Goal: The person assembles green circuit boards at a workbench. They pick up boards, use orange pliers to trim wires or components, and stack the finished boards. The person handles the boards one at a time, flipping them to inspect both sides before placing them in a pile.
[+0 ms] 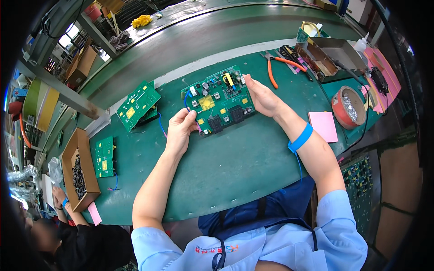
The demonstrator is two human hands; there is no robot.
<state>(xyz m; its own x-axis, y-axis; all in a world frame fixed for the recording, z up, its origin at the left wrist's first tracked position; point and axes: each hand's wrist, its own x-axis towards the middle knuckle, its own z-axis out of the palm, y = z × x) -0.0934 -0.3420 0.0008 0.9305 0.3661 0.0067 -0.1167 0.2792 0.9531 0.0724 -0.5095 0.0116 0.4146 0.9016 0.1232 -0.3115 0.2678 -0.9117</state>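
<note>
Green and glossy, the circuit board (235, 101) we hold sits over the green work surface (212, 169), its populated face turned up towards us. We see a large yellow patch (207, 103) near its middle, smaller yellow squares around it, a yellow-wrapped component (228, 80) towards the top edge, and two chunky black blocks (214, 123) along the edge nearest us. A blue wire (186, 100) curves down its left side.

Our left hand (180, 128) pinches the lower left corner, thumb on top. Our right hand (264, 98) lies against the right edge with its fingers nearly straight; we cannot tell how firmly it grips, since its thumb is hidden.

The board's underside is out of sight, as are the left fingertips beneath it. Its smallest parts and printing blur together. To our left, one green board (139, 106) mostly covers another beneath it, and the dark pieces (78, 177) in the cardboard box (92, 183) are too small to identify.
</note>
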